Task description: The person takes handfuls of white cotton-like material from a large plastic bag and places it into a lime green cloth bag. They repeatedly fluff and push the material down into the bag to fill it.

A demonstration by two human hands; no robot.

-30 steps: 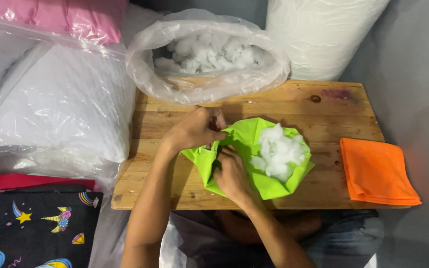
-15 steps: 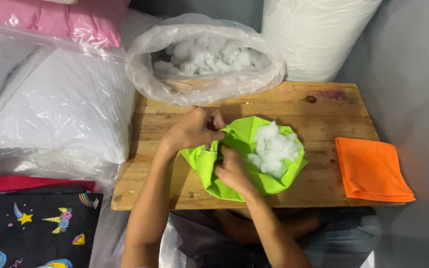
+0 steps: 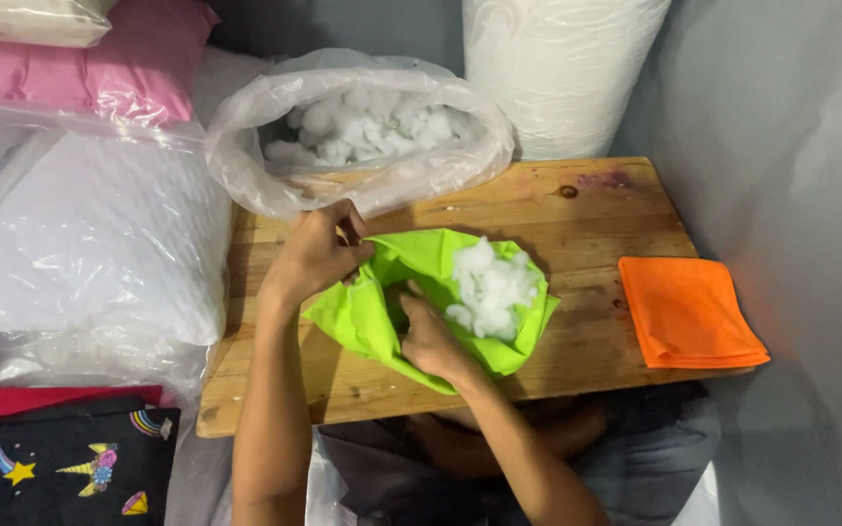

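Note:
A lime green fabric cover lies on the wooden table, open at the top with white stuffing showing inside. My left hand pinches the cover's upper left edge. My right hand presses into the cover's opening just left of the stuffing, fingers partly hidden in the fabric. Behind the cover sits a clear plastic bag holding loose white stuffing.
A folded orange cloth lies at the table's right edge. A large white wrapped roll stands behind. Plastic-wrapped white pillows and a pink one are stacked at left. Dark patterned fabric lies lower left.
My hands stay on the green cover; the fabric has been drawn a little more around the stuffing, and the right hand has pushed further into the opening.

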